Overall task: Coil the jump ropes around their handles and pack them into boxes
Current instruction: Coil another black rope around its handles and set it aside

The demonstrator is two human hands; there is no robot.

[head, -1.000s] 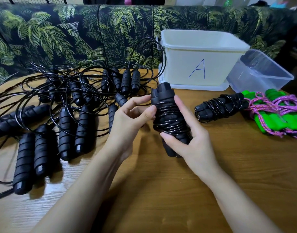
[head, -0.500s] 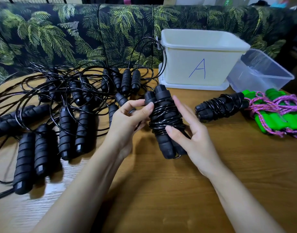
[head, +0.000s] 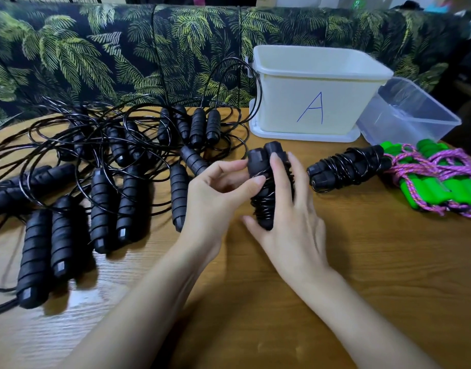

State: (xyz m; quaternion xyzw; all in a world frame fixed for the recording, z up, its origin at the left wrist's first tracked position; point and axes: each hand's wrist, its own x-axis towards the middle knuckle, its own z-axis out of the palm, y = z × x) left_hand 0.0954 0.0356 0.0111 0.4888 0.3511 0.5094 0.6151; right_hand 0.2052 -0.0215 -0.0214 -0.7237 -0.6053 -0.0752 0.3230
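A black jump rope bundle [head: 266, 161], two handles side by side with black cord coiled round them, stands nearly upright at the table's middle. My right hand [head: 290, 217] wraps round it from the right, fingers over its front and thumb under its lower end. My left hand [head: 218, 193] pinches the cord at the bundle's upper left with thumb and fingers. A finished black coiled bundle [head: 346, 167] lies to the right. The white box marked A [head: 317, 94] stands behind.
Several loose black jump ropes [head: 101, 166] with tangled cords cover the table's left half. Green-handled ropes with pink cord [head: 436, 179] lie at the right, before a clear plastic box [head: 407, 113]. A leaf-patterned sofa [head: 122, 49] runs behind the wooden table [head: 362, 262].
The bundle has turned more upright and moved slightly right. My right hand's fingers have come over its front, and my left hand has closed on the cord near the top.
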